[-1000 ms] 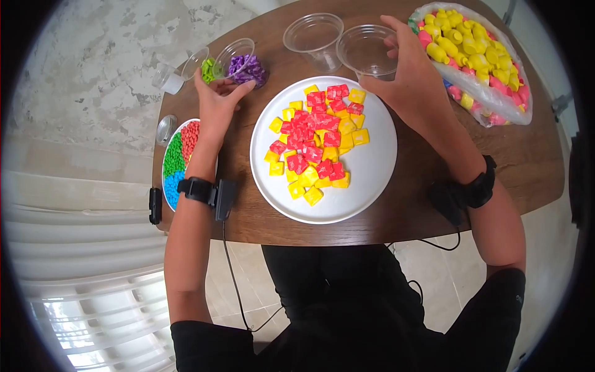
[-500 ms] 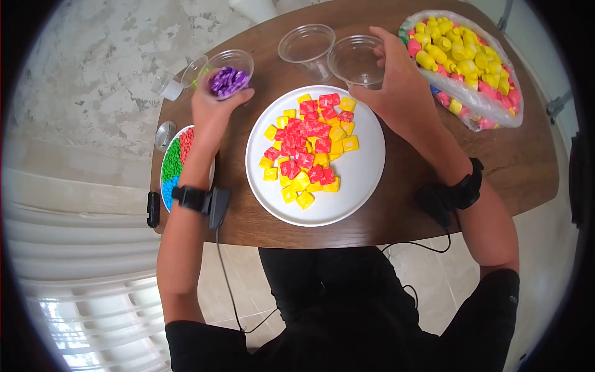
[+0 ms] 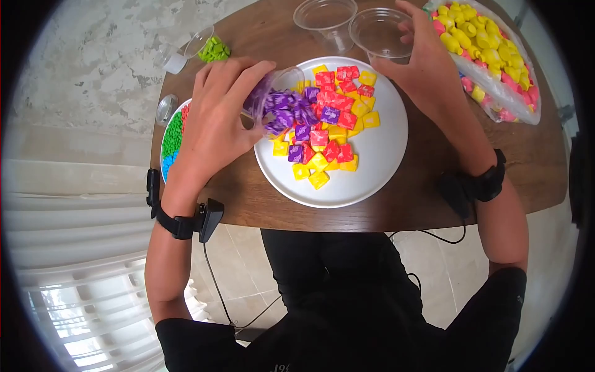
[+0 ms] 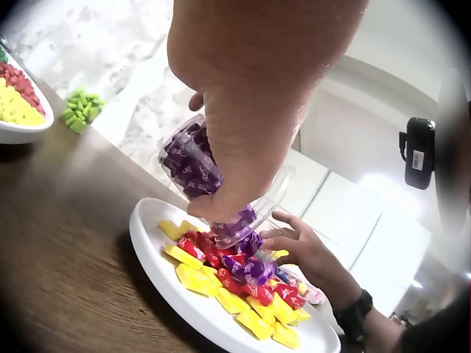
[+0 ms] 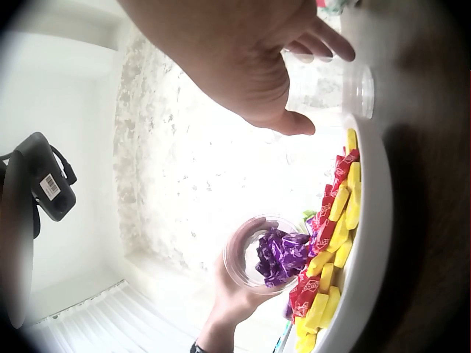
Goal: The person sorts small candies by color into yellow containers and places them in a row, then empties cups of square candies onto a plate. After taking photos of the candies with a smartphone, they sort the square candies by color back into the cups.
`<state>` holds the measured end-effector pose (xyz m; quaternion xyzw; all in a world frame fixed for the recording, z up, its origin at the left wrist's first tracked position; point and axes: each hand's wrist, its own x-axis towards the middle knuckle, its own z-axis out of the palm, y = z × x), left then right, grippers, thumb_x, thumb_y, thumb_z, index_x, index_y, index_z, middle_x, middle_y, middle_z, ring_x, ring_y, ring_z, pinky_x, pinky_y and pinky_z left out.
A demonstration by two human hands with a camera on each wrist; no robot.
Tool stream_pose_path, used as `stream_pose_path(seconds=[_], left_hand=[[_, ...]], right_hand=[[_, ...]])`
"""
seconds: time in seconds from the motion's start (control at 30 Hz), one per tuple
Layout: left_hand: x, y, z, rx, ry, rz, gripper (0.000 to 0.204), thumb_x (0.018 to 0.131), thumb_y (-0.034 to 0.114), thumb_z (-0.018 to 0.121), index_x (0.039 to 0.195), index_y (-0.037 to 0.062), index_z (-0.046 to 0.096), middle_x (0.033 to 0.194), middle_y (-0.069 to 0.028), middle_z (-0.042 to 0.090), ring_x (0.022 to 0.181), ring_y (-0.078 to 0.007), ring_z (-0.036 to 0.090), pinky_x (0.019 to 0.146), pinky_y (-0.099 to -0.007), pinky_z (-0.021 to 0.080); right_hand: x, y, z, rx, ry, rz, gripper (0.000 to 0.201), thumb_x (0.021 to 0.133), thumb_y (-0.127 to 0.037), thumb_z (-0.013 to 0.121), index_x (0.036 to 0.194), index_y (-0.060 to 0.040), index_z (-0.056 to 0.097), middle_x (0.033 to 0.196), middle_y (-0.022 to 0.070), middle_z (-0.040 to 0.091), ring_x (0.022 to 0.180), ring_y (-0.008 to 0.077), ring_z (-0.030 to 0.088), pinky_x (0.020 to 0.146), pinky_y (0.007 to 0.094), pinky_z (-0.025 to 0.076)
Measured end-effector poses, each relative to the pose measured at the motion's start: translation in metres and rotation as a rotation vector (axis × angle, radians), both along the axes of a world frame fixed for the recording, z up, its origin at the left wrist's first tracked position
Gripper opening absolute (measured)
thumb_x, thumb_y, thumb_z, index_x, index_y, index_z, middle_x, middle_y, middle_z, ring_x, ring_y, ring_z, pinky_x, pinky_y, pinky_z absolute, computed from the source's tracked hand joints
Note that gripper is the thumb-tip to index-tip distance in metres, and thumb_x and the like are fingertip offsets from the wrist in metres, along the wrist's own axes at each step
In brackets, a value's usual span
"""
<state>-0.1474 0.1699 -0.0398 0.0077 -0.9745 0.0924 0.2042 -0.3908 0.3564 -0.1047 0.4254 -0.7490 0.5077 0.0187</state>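
Note:
My left hand [image 3: 217,115] grips a clear plastic cup [image 3: 291,77] tipped over the left part of a white plate [image 3: 378,161]. Purple wrapped candies [image 3: 282,111] spill from its mouth onto red wrapped candies [image 3: 334,99] and yellow wrapped candies [image 3: 319,180] lying there. In the right wrist view the cup's mouth [image 5: 239,268] shows purple candies still inside. Beyond the plate's far right edge, my right hand [image 3: 421,65] holds the side of an upright clear cup [image 3: 378,34], thumb at the near rim and fingers at the right.
Another clear cup [image 3: 325,18] stands left of the one at my right hand. A bag of yellow and pink pieces [image 3: 489,43] lies at the back right. Green pieces [image 3: 214,49] sit at the back left, near a small bottle [image 3: 175,62]. A divided dish [image 3: 168,142] is partly behind my left arm.
My left hand lifted the cup of purple candies from the back left, brought it over the plate and tipped it. Purple candies now lie on the pile. My right hand stays at its cup.

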Motion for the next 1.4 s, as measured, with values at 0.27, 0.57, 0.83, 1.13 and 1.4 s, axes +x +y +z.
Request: stream_pose_path(seconds=[0.27, 0.57, 0.83, 1.13, 1.4], left_hand=[[-0.011, 0.015, 0.015, -0.257, -0.026, -0.026, 0.08, 0.058, -0.006, 0.084, 0.133, 0.0167, 0.069, 0.127, -0.0116, 0.063, 0.12, -0.0358, 0.057, 0.107, -0.0484, 0.046], [-0.014, 0.022, 0.026, -0.296, -0.019, -0.071, 0.084, 0.056, -0.008, 0.083, 0.135, 0.0173, 0.068, 0.13, -0.0124, 0.063, 0.123, -0.036, 0.056, 0.107, -0.0485, 0.046], [-0.019, 0.033, 0.039, -0.27, -0.007, -0.082, 0.085, 0.056, -0.006, 0.085, 0.137, 0.0161, 0.068, 0.131, -0.0119, 0.063, 0.124, -0.035, 0.057, 0.105, -0.0479, 0.045], [-0.016, 0.021, 0.027, -0.303, -0.047, -0.13, 0.08, 0.06, 0.002, 0.088, 0.137, 0.0112, 0.066, 0.13, -0.0106, 0.066, 0.121, -0.0336, 0.06, 0.111, -0.0455, 0.043], [-0.029, -0.055, -0.002, 0.093, 0.091, 0.045, 0.086, 0.062, 0.012, 0.093, 0.143, 0.0131, 0.063, 0.136, -0.0137, 0.067, 0.132, -0.0337, 0.058, 0.113, -0.0466, 0.042]], right_hand=[[0.002, 0.001, 0.002, 0.001, 0.008, -0.038, 0.085, 0.082, -0.017, 0.084, 0.151, 0.0049, 0.039, 0.134, 0.0276, 0.059, 0.127, 0.0361, 0.06, 0.108, 0.0414, 0.05], [0.001, 0.0, -0.002, -0.05, 0.027, 0.005, 0.086, 0.081, -0.015, 0.084, 0.151, 0.0053, 0.039, 0.137, 0.0282, 0.058, 0.129, 0.0361, 0.06, 0.109, 0.041, 0.05], [0.021, 0.005, 0.009, -0.043, 0.098, -0.063, 0.087, 0.081, -0.016, 0.085, 0.152, 0.0046, 0.038, 0.138, 0.0278, 0.058, 0.13, 0.036, 0.059, 0.11, 0.0407, 0.049], [0.004, -0.001, -0.002, 0.007, 0.029, -0.05, 0.089, 0.08, -0.015, 0.084, 0.153, 0.0048, 0.038, 0.138, 0.0275, 0.057, 0.133, 0.0363, 0.057, 0.112, 0.0413, 0.047], [-0.001, -0.01, -0.025, -0.111, 0.225, -0.092, 0.083, 0.079, -0.019, 0.083, 0.151, -0.0063, 0.044, 0.132, 0.0209, 0.06, 0.126, 0.0373, 0.061, 0.101, 0.0445, 0.052]])
